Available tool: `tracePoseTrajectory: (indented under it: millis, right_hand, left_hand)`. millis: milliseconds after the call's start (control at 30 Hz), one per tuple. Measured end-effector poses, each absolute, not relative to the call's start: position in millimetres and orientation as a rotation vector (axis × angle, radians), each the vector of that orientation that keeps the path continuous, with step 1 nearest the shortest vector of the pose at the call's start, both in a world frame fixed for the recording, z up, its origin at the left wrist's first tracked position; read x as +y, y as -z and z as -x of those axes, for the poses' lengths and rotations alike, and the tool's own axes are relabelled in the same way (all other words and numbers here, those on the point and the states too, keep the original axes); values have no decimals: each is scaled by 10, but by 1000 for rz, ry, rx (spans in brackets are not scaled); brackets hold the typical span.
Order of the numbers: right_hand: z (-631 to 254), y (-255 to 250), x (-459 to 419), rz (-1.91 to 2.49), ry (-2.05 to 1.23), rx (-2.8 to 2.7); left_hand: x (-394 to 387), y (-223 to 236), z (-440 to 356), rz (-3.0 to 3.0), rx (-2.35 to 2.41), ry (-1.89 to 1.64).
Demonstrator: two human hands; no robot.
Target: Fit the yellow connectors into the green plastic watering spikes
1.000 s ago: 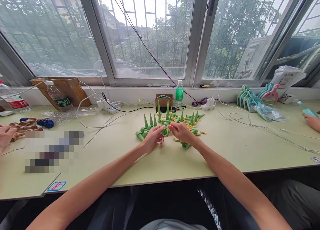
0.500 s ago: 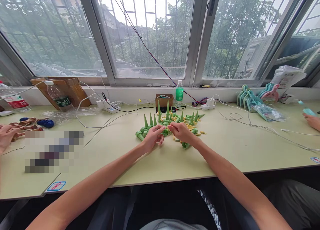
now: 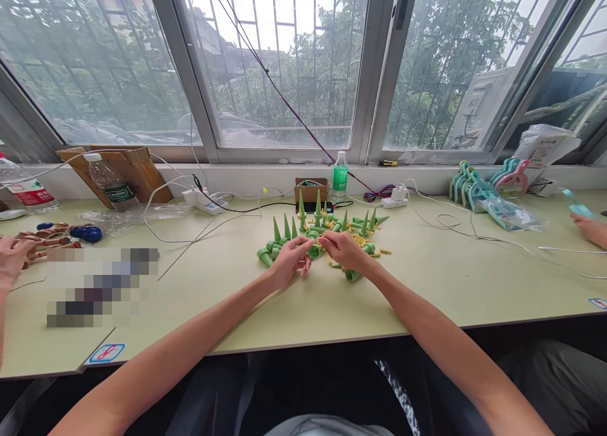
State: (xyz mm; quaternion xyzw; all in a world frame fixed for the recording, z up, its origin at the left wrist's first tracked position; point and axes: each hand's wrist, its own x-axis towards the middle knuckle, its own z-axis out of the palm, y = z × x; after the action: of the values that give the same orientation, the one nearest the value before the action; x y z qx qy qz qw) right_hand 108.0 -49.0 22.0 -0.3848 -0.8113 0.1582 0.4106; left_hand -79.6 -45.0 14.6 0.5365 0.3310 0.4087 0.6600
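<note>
Far to the left of the working fingers, a co-worker's hand (image 3: 13, 259) has shifted slightly over some brown pieces (image 3: 59, 241). Closer in, green cones (image 3: 277, 230) stand just beyond the left fingers. The left hand (image 3: 288, 261) seems to pinch a green piece (image 3: 314, 251), its open end facing the person; that piece has barely turned. The right hand (image 3: 344, 249) is curled in a pinch right beside it, though I can't tell whether anything small is inside. So little has changed that this looks like close, fine handling. Just right of those fingers lie yellow pegs (image 3: 363, 241), with a green cap (image 3: 351, 275) nearer the counter (image 3: 303, 322) edge. Well off right, another person's hand (image 3: 589, 229) has moved slightly with something turquoise (image 3: 577, 209).
</note>
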Motion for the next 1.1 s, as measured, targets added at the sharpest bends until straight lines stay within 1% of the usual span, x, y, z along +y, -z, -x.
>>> tracePoseTrajectory:
  millis: [1100]
  right_hand:
    - [-1090, -227, -494, 1003, -359, -2075]
  left_hand:
    - [-466, -165, 788, -1256, 765, -906]
